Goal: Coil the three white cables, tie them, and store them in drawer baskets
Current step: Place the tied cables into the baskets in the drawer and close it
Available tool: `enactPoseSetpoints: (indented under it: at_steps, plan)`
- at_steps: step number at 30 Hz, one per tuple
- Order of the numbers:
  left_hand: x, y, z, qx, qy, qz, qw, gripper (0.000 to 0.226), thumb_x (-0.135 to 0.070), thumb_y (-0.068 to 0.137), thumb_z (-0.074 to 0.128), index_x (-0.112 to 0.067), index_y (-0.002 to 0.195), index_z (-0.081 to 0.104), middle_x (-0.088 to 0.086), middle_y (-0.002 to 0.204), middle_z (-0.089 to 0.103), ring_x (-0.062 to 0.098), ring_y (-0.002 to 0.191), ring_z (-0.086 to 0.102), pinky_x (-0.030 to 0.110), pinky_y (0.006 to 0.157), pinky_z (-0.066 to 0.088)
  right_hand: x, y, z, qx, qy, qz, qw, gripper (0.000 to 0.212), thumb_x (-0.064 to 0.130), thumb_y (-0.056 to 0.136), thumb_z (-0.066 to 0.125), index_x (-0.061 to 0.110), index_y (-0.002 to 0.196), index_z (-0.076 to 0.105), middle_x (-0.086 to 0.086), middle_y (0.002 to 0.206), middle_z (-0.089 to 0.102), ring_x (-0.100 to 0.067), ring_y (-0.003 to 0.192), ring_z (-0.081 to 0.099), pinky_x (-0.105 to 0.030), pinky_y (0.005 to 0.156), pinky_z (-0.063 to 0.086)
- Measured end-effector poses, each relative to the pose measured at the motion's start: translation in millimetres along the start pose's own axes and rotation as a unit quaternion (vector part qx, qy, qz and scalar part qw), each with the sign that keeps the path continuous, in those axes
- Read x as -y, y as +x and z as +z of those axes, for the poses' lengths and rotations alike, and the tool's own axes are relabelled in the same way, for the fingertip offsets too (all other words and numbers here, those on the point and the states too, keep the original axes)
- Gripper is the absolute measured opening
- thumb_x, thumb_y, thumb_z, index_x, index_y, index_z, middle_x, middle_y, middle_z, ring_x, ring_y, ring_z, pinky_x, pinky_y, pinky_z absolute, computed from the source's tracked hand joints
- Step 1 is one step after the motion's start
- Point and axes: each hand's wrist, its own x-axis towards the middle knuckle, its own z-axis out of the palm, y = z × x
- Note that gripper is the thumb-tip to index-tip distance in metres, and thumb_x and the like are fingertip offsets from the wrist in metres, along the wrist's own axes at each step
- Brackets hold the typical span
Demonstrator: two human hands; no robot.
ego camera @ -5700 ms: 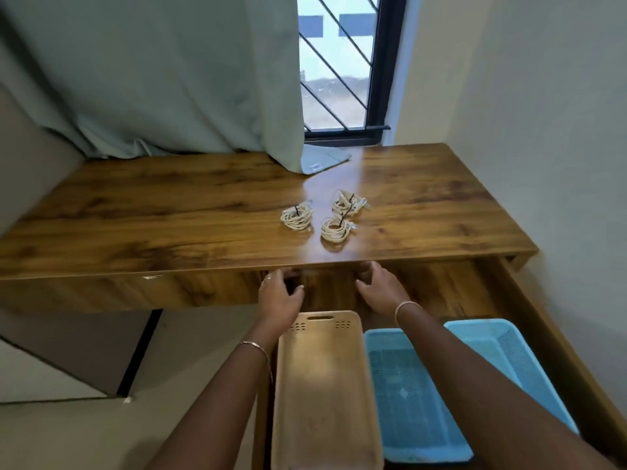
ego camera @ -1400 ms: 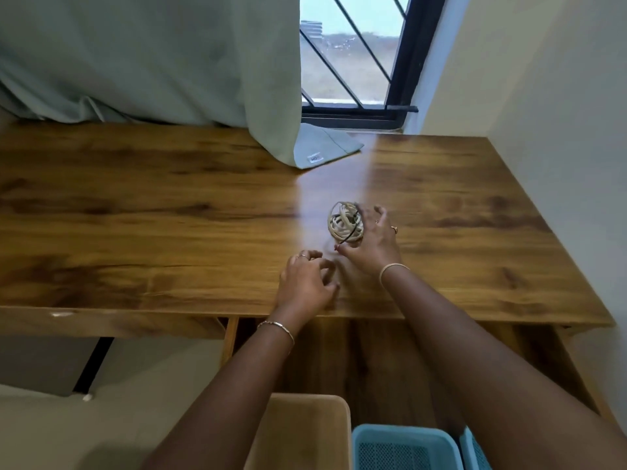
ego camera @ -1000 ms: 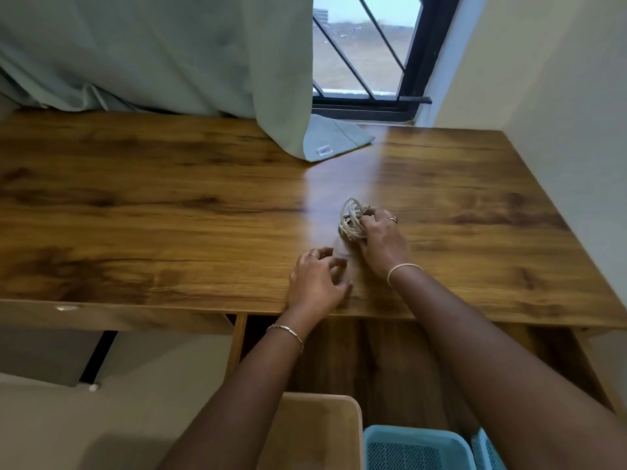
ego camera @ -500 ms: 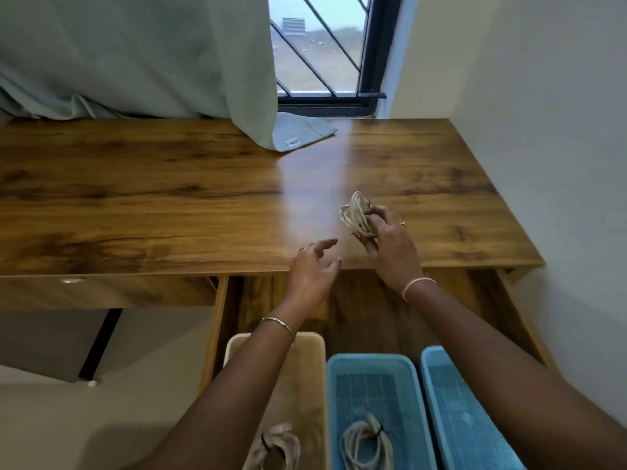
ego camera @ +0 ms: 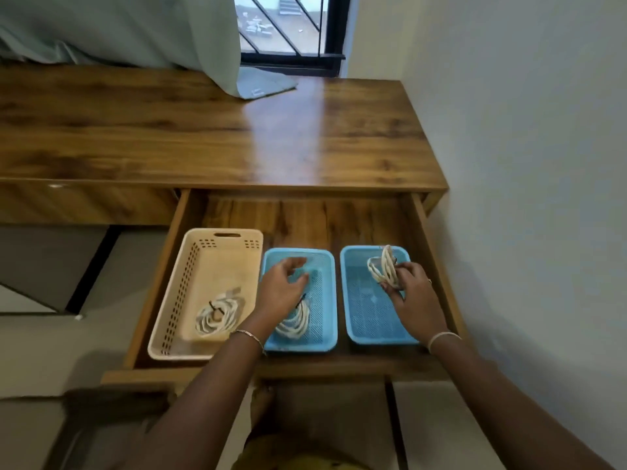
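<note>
Glossy wooden desk (ego camera: 203, 140), pale green curtain (ego camera: 135, 28) draped onto it, barred daylit window (ego camera: 288, 25), white wall (ego camera: 526, 130) alongside

left hand (ego camera: 281, 290): middle of the frame, palm down, fingers loosely curled and a bit spread, holding nothing
left arm (ego camera: 203, 395): comes up from the bottom centre, thin bracelet (ego camera: 249, 336) on the wrist
right hand (ego camera: 413, 288): right of centre, fingers and thumb pinched round a cable coil (ego camera: 385, 268), which stands upright
right arm (ego camera: 502, 395): runs in from the lower right corner, pale bangle (ego camera: 443, 338) on the wrist, ring (ego camera: 430, 281) on one finger
both: stretched forward, hands well apart
</note>
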Motion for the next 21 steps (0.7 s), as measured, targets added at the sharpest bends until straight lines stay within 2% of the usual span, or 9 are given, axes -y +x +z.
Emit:
enactPoseSetpoints:
  at_steps: [2, 7, 13, 21]
  plan:
    - [5.9, -26.1, 7.1, -0.010, 0.005, -0.002, 1.000, 0.034, -0.017, 0.088, 0.064, -0.016, 0.122, 0.061, 0.000, 0.122, 0.064, 0.015, 0.116, 0.057, 0.030, 0.097, 0.047, -13.3, -19.4, 0.1, 0.028, -0.012, 0.012, 0.999, 0.033, 0.020, 0.090, 0.064, 0.006, 0.120, 0.059, -0.005, 0.121, 0.052, -0.018, 0.103, 0.054, -0.033, 0.094, 0.049]
    - [13.8, -68.2, 14.2, -0.025, 0.060, 0.026, 0.998, 0.033, -0.021, 0.090, 0.062, -0.017, 0.123, 0.059, -0.002, 0.121, 0.063, 0.011, 0.112, 0.057, 0.017, 0.082, 0.041, -26.3, -33.0, 8.7, 0.070, -0.039, 0.017, 0.997, 0.040, 0.021, 0.091, 0.061, 0.008, 0.128, 0.055, -0.006, 0.126, 0.050, -0.021, 0.113, 0.051, -0.030, 0.092, 0.048]
    - [30.4, -99.2, 16.0, -0.046, 0.149, 0.053, 0.986, 0.029, -0.021, 0.087, 0.061, -0.022, 0.116, 0.062, 0.000, 0.118, 0.063, 0.020, 0.113, 0.055, 0.038, 0.093, 0.047, -29.5, -27.6, 20.3, 0.090, -0.066, 0.012, 0.994, 0.050, 0.022, 0.090, 0.063, 0.011, 0.136, 0.049, -0.007, 0.127, 0.048, -0.022, 0.115, 0.052, -0.033, 0.093, 0.051]
    - [49.0, -112.6, 16.2, -0.052, 0.168, 0.054, 0.983, 0.024, -0.015, 0.084, 0.063, -0.023, 0.107, 0.066, -0.002, 0.112, 0.064, 0.018, 0.108, 0.055, 0.037, 0.093, 0.047, -30.0, -22.1, 40.7, 0.127, -0.086, 0.026, 0.988, 0.054, 0.023, 0.084, 0.071, 0.011, 0.132, 0.052, -0.007, 0.121, 0.047, -0.023, 0.111, 0.053, -0.036, 0.095, 0.051]
